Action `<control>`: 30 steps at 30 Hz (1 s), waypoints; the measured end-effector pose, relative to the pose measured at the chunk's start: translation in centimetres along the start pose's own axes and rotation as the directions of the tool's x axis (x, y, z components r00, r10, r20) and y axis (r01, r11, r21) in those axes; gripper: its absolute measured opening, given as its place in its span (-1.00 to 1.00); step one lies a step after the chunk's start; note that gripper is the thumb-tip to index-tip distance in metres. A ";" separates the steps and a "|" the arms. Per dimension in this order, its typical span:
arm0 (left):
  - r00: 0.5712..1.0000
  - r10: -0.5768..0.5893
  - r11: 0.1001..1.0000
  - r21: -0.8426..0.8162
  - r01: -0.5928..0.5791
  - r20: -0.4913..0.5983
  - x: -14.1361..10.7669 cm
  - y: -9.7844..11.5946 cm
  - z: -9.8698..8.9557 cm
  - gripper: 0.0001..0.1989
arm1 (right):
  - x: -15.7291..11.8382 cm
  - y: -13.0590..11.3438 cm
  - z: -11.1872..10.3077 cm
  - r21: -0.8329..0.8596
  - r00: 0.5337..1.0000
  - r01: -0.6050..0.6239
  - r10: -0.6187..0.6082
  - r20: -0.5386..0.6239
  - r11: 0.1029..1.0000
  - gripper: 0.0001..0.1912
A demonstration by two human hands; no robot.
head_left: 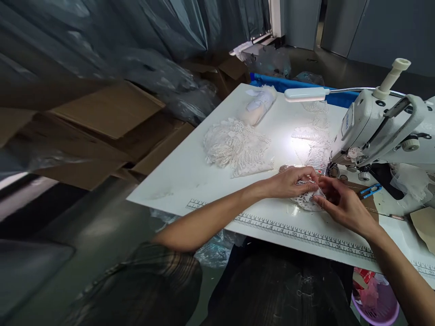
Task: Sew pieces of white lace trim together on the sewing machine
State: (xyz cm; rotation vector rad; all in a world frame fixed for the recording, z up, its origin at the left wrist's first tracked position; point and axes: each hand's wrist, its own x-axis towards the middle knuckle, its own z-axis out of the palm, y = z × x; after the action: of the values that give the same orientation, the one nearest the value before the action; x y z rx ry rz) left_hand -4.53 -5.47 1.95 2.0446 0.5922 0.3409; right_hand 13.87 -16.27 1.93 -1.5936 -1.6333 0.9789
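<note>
Both hands are at a piece of white lace (307,199) on the table, just in front of the sewing machine's needle area. My left hand (295,181) is closed, its thumb and fingers pinching the lace from the left. From the right, my right hand (340,201) has its thumb and index finger on the same lace, closed on its edge. More lace (317,151) lies behind the needle under the lamp light. The white sewing machine (360,122) stands right behind my right hand. Blue thread snips (370,191) lie to the right of that hand.
A heap of lace pieces (231,142) and a wrapped bundle (260,104) lie on the white table (176,190). A lamp (307,94) reaches over it. A printed ruler (288,231) runs along the front edge. Cardboard boxes (108,108) stand left; a purple basket (377,308) is below right.
</note>
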 end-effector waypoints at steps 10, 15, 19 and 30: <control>0.949 0.011 0.992 -0.117 -0.050 -0.314 0.3 -0.4 1.0 -0.85 | 1.5 0.4 0.0 0.099 0.998 -0.050 0.045 0.049 0.994 -0.63; 0.951 -0.012 0.995 -0.102 -0.020 -0.310 0.2 -0.4 1.5 -0.81 | 1.0 -0.1 0.6 -0.043 0.996 0.085 -0.086 -0.038 0.995 -0.64; 0.921 -0.046 0.993 -0.115 0.002 -0.388 0.1 -0.2 1.7 -0.78 | 0.6 0.1 0.7 0.060 0.988 0.148 -0.144 -0.062 0.987 -0.61; 0.978 -0.120 0.915 -0.402 0.043 -0.169 0.2 -0.1 1.4 -0.68 | 0.4 0.2 0.6 0.151 0.999 0.047 -0.043 -0.028 0.987 -0.63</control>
State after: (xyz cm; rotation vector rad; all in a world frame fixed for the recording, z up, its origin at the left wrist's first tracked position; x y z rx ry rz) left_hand -3.78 -6.34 1.19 1.6015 0.6638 0.5643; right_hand 13.47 -15.91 1.46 -1.4554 -1.5340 1.0306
